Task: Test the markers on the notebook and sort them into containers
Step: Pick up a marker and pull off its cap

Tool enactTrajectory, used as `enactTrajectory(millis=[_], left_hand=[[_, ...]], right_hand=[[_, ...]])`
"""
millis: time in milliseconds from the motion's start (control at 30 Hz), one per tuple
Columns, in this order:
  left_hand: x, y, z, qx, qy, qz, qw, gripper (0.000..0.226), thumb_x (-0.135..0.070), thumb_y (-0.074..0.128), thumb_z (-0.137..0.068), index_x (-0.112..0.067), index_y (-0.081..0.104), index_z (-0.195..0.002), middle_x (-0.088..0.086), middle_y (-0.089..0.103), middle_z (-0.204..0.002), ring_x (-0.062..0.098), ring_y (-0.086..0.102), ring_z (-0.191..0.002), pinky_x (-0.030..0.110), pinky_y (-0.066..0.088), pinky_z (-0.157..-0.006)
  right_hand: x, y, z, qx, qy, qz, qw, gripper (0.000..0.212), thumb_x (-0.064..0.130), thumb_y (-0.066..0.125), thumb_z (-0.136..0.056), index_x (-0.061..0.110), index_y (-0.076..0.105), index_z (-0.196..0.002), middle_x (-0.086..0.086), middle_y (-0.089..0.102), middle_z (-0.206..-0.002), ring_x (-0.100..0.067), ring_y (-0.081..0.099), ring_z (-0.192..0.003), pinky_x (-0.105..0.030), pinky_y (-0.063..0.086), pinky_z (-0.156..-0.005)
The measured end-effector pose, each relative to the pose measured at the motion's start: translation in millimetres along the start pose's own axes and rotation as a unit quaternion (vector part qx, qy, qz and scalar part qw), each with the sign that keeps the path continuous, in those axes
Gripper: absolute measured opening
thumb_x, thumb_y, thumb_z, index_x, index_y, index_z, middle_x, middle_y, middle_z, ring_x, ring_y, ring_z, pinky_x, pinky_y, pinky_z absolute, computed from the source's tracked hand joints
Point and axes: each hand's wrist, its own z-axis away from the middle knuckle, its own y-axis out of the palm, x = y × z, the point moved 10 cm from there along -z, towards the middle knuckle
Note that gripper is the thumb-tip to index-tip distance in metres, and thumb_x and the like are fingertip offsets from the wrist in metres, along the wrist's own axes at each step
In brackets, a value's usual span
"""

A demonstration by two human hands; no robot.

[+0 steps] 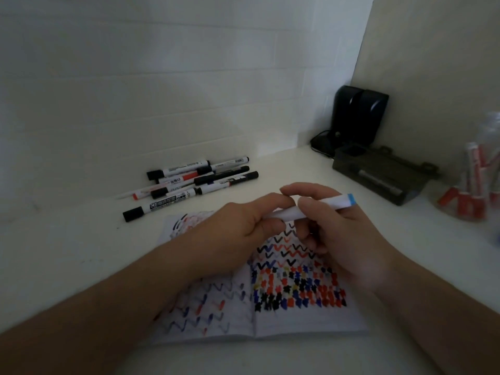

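Observation:
A white marker with a blue end [331, 203] lies crosswise between both hands above the open notebook [305, 318]. My left hand [243, 226] grips its left end, which is hidden in the fingers. My right hand [332, 234] pinches the barrel near the middle. The notebook pages are covered with red, blue and black zigzags and blots. A pile of several markers [194, 180] lies on the desk behind the notebook, to the left.
A clear container with red-capped markers [472, 190] stands at the right edge. A dark tray [384, 174] and a black device [357, 117] sit in the back right corner. White walls close the desk at back and right.

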Motion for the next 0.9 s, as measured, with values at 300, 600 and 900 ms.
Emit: enactTrajectory(millis=[300,600,900], left_hand=[[-0.6,20.5,11.1,0.122,-0.039,-0.062,0.99,0.037,-0.072,0.057,-0.088,-0.055,0.05,-0.12,-0.013,0.063,-0.095,0.005,0.061,-0.082,0.039,0.056,-0.079],[-21.4,50.6,13.6,0.115,-0.001,-0.261,0.958,0.071,-0.101,0.037,-0.067,-0.062,0.04,-0.127,-0.021,0.044,-0.104,0.007,0.042,-0.102,0.037,0.033,-0.092],[-24.8,53.8,13.3,0.128,-0.004,-0.288,0.949,0.08,-0.102,0.027,-0.068,-0.074,0.019,-0.142,-0.016,0.04,-0.1,0.01,0.04,-0.096,0.037,0.026,-0.082]], right_hand=[[31.4,-63.1,12.0,0.019,0.042,-0.109,0.993,0.029,0.011,0.078,-0.081,0.015,0.055,-0.065,-0.002,0.046,-0.054,-0.012,0.036,-0.043,-0.019,0.03,-0.041],[-13.7,-71.2,78.4,-0.041,0.082,0.066,0.994,0.031,0.036,0.084,-0.073,0.007,0.072,-0.079,-0.017,0.065,-0.066,-0.024,0.056,-0.056,-0.027,0.043,-0.047],[-17.8,-76.0,79.1,-0.121,0.117,0.172,0.971,0.022,0.004,0.076,-0.081,-0.002,0.057,-0.071,-0.012,0.064,-0.058,-0.02,0.056,-0.049,-0.028,0.043,-0.045]])
